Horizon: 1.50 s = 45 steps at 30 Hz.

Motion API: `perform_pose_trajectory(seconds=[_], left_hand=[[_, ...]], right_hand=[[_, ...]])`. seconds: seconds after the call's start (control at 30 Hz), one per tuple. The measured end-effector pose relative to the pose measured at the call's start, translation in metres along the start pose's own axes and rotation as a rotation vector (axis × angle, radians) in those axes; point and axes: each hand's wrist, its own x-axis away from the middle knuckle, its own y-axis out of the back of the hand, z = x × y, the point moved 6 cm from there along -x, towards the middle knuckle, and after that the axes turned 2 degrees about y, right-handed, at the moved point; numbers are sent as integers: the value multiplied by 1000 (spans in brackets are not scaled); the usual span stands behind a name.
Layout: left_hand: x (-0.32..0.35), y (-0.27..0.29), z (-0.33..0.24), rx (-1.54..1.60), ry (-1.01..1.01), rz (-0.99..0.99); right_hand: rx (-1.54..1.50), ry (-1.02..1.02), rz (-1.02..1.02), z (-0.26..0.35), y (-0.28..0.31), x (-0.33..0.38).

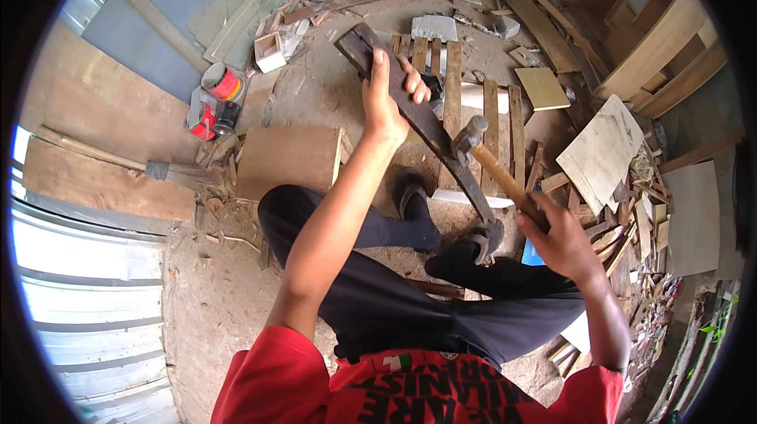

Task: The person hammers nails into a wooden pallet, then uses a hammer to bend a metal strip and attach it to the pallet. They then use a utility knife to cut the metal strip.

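A long dark wooden plank slants from the upper middle of the head view down toward my feet. My left hand grips it near its far end, with the thumb along the top face and the fingers curled over the other edge. In my right hand is a hammer, held near the end of its wooden handle. The metal hammer head is by the right edge of the plank's lower half; I cannot tell whether they touch. The plank's near end reaches my shoe.
A slatted wooden pallet lies beyond my feet, and a brown wooden box stands left of my knee. Paint cans and a broom are at the left. Wood scraps and leaning boards crowd the right.
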Motion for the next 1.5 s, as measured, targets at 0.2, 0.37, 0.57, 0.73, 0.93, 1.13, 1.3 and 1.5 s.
perform_pose_trajectory(seconds=[0.2, 0.37, 0.57, 0.73, 0.93, 1.13, 1.3, 1.5], left_hand=[[12, -43, 10, -256, -111, 244], [16, -52, 27, -176, -114, 283], [35, -66, 52, -312, -84, 379], [25, -73, -11, -354, -99, 329], [17, -1, -80, -151, -165, -43], [81, 99, 52, 66, 249, -379], [99, 168, 81, 70, 132, -681], [108, 187, 77, 233, 73, -613]], right_hand=[[-68, -169, 85, -21, -19, 3], [-162, -244, 55, -42, -28, 15], [-150, -198, 71, -54, -29, 35], [-391, -307, 67, -30, -25, 44], [-464, -132, -24, 21, -46, 7], [-328, -32, -153, -5, -127, -50], [-271, -85, -50, 15, -163, -43], [-219, -76, -81, 4, -208, -43]])
